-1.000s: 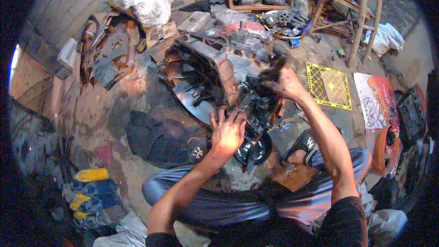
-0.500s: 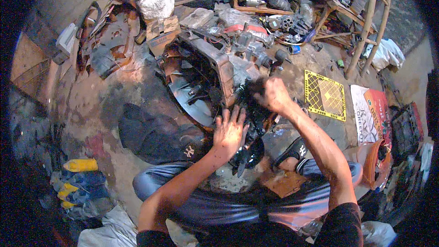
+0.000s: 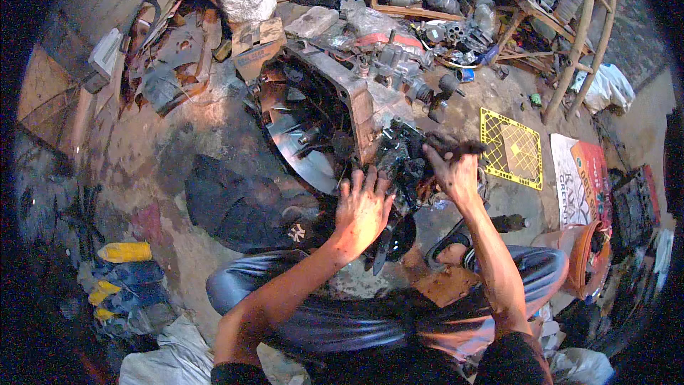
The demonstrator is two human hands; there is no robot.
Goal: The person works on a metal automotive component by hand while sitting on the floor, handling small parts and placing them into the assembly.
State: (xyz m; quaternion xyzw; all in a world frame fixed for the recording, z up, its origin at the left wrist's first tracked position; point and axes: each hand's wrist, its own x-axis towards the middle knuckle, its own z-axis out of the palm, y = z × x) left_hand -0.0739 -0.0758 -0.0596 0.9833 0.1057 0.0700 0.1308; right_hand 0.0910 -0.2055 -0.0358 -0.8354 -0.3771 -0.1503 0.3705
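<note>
In front of me stands a large metal gearbox with an open bell housing (image 3: 362, 132), its near side black and shiny with grime. My left hand (image 3: 362, 210) lies against the lower edge of the housing, fingers spread and stretched out, gripping nothing. To the right of the blackened side is my right hand (image 3: 456, 175), its fingers closed round a dark, grimy thing (image 3: 463, 147) that sticks out past them. Whether that is a brush or a rag I cannot tell. Under my left hand shows part of a glossy black round piece (image 3: 402, 237).
Dark cloth (image 3: 239, 207) lies left of the gearbox. On the right are a yellow plastic grid (image 3: 511, 148), a printed sack (image 3: 581, 178) and a brown container (image 3: 586, 260). A wooden shelf (image 3: 420, 11) with metal parts stands behind. A yellow bottle (image 3: 125, 252) lies at the left.
My right hand has drawn back from the grimy side, moving right and toward me, and the dark thing in it now shows. My left hand stays by the housing edge.
</note>
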